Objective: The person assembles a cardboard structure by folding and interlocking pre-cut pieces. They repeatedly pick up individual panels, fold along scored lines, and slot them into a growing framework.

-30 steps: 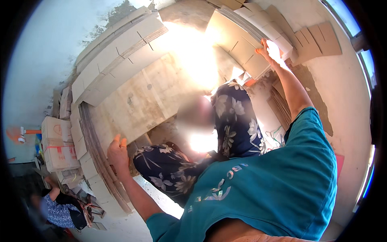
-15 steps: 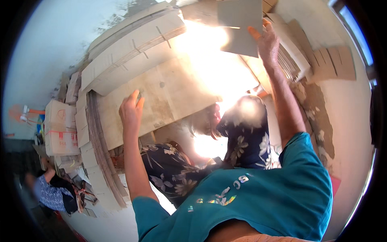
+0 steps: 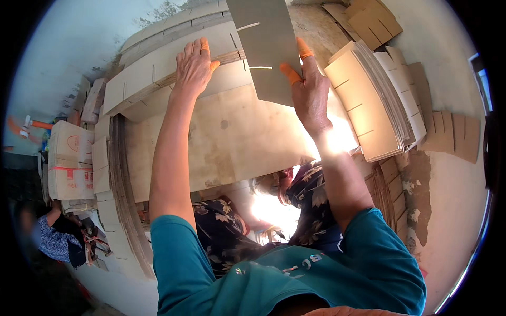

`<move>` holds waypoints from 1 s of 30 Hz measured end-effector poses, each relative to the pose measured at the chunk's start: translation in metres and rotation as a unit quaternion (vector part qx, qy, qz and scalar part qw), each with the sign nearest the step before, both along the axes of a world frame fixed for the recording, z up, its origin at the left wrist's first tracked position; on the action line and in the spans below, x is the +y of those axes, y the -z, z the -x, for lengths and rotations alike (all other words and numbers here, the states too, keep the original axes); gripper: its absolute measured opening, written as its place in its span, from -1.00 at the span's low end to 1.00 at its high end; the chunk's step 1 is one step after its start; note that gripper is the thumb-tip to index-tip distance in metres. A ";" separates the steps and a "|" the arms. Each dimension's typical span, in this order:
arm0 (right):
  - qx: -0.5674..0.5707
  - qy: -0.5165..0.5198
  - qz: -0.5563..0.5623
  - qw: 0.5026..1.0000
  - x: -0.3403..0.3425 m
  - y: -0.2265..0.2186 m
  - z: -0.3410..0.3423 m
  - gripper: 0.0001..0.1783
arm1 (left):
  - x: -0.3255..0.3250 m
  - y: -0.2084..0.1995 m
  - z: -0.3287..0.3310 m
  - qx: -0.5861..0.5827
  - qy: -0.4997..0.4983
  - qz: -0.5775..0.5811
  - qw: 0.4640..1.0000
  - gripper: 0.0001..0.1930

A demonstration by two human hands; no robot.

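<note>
A grey-brown slotted cardboard piece (image 3: 271, 45) is held up over the far side of the wooden board (image 3: 232, 131). Its right edge is gripped by my right hand (image 3: 312, 95), which wears orange covers on the thumb and a finger. To the left, my left hand (image 3: 192, 71) holds nothing; its fingers are stretched out, with orange covers on the thumb and a fingertip. It is over the front edge of a long row of stacked slotted cardboard (image 3: 142, 73); whether it touches the row I cannot tell.
More slotted cardboard stands in a stack (image 3: 363, 105) on the right, and another stack (image 3: 126, 179) lines the board's left side. A printed carton (image 3: 71, 160) is farther left. Another person (image 3: 60, 239) is at the lower left. My knees are below the board's near edge.
My right hand has brought the cardboard piece leftward from the far right. My left hand has moved farther away, from above the board to the far cardboard row.
</note>
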State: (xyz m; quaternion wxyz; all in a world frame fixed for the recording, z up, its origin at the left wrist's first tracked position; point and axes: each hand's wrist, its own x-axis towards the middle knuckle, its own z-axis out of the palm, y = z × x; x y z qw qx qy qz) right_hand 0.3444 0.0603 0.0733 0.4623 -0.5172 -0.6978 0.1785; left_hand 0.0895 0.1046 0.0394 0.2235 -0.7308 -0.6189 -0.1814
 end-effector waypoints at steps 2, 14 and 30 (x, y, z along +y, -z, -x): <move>0.063 -0.020 -0.047 0.997 0.006 0.011 0.001 -0.50 | 0.013 0.014 0.003 0.059 -0.014 0.015 0.998 -0.68; 0.309 -0.103 0.042 0.945 0.006 -0.010 -0.009 -0.84 | 0.015 0.018 0.016 0.077 0.090 -0.056 0.991 -0.87; 0.189 -0.037 0.111 0.975 -0.002 0.001 -0.012 -0.75 | 0.008 -0.015 -0.008 0.128 0.189 -0.103 0.968 -0.66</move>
